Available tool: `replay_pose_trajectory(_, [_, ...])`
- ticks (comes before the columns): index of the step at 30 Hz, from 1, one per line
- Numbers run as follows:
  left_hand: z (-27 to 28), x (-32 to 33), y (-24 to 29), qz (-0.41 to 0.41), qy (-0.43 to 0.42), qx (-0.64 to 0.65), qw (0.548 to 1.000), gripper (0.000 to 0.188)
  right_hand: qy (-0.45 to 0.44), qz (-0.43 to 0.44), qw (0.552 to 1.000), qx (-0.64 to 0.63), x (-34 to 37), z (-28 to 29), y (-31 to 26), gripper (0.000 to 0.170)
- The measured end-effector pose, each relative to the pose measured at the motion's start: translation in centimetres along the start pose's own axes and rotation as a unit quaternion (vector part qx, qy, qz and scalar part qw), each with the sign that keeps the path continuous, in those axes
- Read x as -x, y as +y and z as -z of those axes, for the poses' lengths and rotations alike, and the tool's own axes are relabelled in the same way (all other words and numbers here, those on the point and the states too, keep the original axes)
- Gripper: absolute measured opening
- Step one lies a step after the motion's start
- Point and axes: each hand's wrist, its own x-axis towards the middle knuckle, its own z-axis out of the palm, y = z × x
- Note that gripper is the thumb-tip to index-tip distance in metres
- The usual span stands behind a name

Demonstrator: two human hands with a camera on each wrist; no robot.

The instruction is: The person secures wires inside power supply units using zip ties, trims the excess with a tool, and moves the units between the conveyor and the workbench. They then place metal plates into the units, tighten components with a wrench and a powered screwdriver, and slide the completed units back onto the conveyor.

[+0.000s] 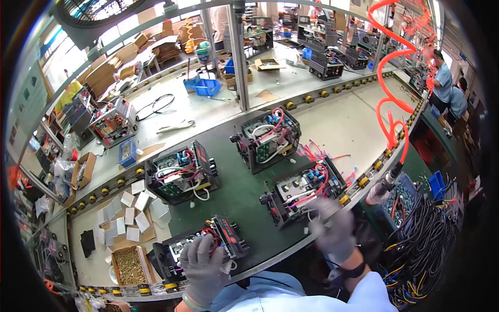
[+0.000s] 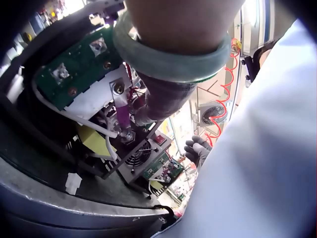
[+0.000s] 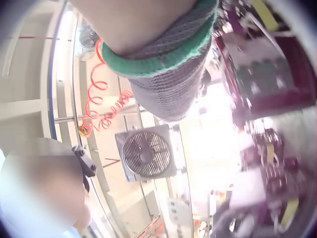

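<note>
My left hand (image 1: 204, 268), in a grey glove, lies over the nearest welder-like power unit (image 1: 232, 236), an uncovered chassis with a black and red panel. Its fingertips reach among the wires inside; their grip is hidden. From the left wrist, the gloved hand (image 2: 161, 99) comes down beside a purple-wrapped terminal (image 2: 121, 106) and a green circuit board (image 2: 74, 69). My right hand (image 1: 335, 234), gloved and blurred, hovers at the bench edge near another uncovered unit (image 1: 306, 190). In the left wrist view that right hand (image 2: 197, 150) has spread, slightly bent fingers and nothing visible in them.
Two more uncovered units (image 1: 182, 174) (image 1: 267, 138) stand on the green mat (image 1: 228, 203). White plates (image 1: 132, 218) and a box of small hardware (image 1: 130, 265) lie to the left. A red coiled hose (image 1: 384, 67) holds a driver (image 1: 382, 190) at right, above black cables (image 1: 421, 249).
</note>
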Motion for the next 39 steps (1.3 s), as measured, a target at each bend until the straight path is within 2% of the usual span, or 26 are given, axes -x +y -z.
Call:
replay_pose_trajectory(1, [-0.1,0.1,-0.1,0.005,0.001,-0.002,1.000,0.032,0.083,-0.012,0.995,0.046,-0.9,0.7,2.3,0.036])
replay_pose_trajectory(3, [-0.5,0.3,-0.3,-0.007,-0.014,-0.014,1.000,0.031,0.193,-0.015,0.962,0.193,-2.0,0.8,6.6,0.035])
replay_pose_trajectory(5, [-0.4,0.4,-0.5,-0.001,-0.015,-0.012,1.000,0.029,0.156,-0.074,0.965,0.196,-0.3,-0.5,11.7,0.034])
replay_pose_trajectory(6, [-0.4,0.4,-0.6,-0.005,-0.020,0.002,1.000,0.028,0.028,-0.266,0.964,-0.010,-0.2,-0.4,11.4,0.035])
replay_pose_trajectory(7, [-0.2,0.5,-0.7,-0.004,-0.027,0.014,1.000,0.026,0.102,-0.272,0.956,-0.045,0.3,-1.7,12.5,0.033])
replay_pose_trajectory(9, [-0.2,0.4,-0.7,0.017,-0.028,0.001,0.999,0.023,0.065,-0.293,0.953,-0.037,0.5,-1.3,13.4,0.033])
replay_pose_trajectory(11, [-0.6,0.7,-1.1,-0.007,-0.006,0.009,1.000,0.020,0.063,-0.295,0.951,-0.071,0.0,-1.2,11.9,0.032])
replay_pose_trajectory(12, [-0.8,0.9,-1.2,-0.010,0.002,0.007,1.000,0.019,0.056,-0.274,0.959,-0.055,-0.1,-1.1,11.5,0.033])
replay_pose_trajectory(16, [-0.7,1.1,-1.5,-0.014,0.005,0.007,1.000,0.018,0.017,-0.277,0.960,-0.044,0.0,-0.8,11.8,0.037])
replay_pose_trajectory(18, [-0.5,1.1,-1.6,-0.005,0.007,0.004,1.000,0.019,0.026,-0.268,0.958,-0.093,0.3,-0.8,11.6,0.040])
replay_pose_trajectory(21, [-0.2,0.9,-1.4,-0.003,0.008,0.003,1.000,0.022,0.052,-0.208,0.974,-0.067,0.4,-1.2,11.2,0.039])
replay_pose_trajectory(23, [0.2,1.1,-1.6,0.010,0.010,0.005,1.000,0.027,0.018,-0.238,0.970,-0.052,0.8,-1.0,11.6,0.037])
replay_pose_trajectory(25, [1.5,0.8,-1.5,0.022,-0.017,0.011,1.000,0.033,0.064,-0.212,0.974,-0.052,0.8,-1.9,11.7,0.032])
replay_pose_trajectory(26, [2.2,0.7,-1.8,0.022,-0.045,0.030,0.998,0.034,0.018,-0.219,0.975,-0.027,1.8,-1.3,13.4,0.034])
replay_pose_trajectory(28, [4.2,0.2,-3.1,-0.010,-0.112,0.068,0.991,0.036,0.024,-0.208,0.978,-0.003,2.3,-1.7,14.2,0.037])
replay_pose_trajectory(29, [5.9,-0.6,-3.8,-0.040,-0.141,0.117,0.982,0.036,0.029,-0.200,0.979,0.024,2.5,-1.0,14.4,0.040])
replay_pose_trajectory(30, [7.5,-1.4,-4.7,-0.049,-0.132,0.159,0.977,0.035,0.057,-0.219,0.972,-0.070,1.9,-1.1,14.1,0.045])
replay_pose_trajectory(31, [9.1,-2.2,-5.6,-0.049,-0.125,0.194,0.972,0.034,0.024,-0.182,0.982,-0.042,1.9,-0.7,15.3,0.045])
replay_pose_trajectory(33, [12.0,-4.3,-6.8,0.022,-0.110,0.223,0.968,0.028,0.009,-0.202,0.973,-0.107,1.0,0.0,14.7,0.044])
replay_pose_trajectory(35, [13.2,-7.8,-8.4,0.025,-0.096,0.227,0.969,0.021,0.002,-0.212,0.965,-0.155,-1.3,0.9,12.0,0.041])
replay_pose_trajectory(36, [12.9,-10.0,-9.3,0.022,-0.109,0.240,0.964,0.018,0.016,-0.220,0.969,-0.114,-1.6,0.9,11.4,0.034])
replay_pose_trajectory(37, [12.0,-12.4,-10.1,0.018,-0.120,0.254,0.960,0.016,0.013,-0.217,0.969,-0.119,-1.8,0.6,11.2,0.034])
replay_pose_trajectory(39, [6.9,-15.6,-13.1,-0.029,-0.112,0.171,0.978,0.011,0.005,-0.254,0.956,-0.150,-1.9,-0.2,10.7,0.028])
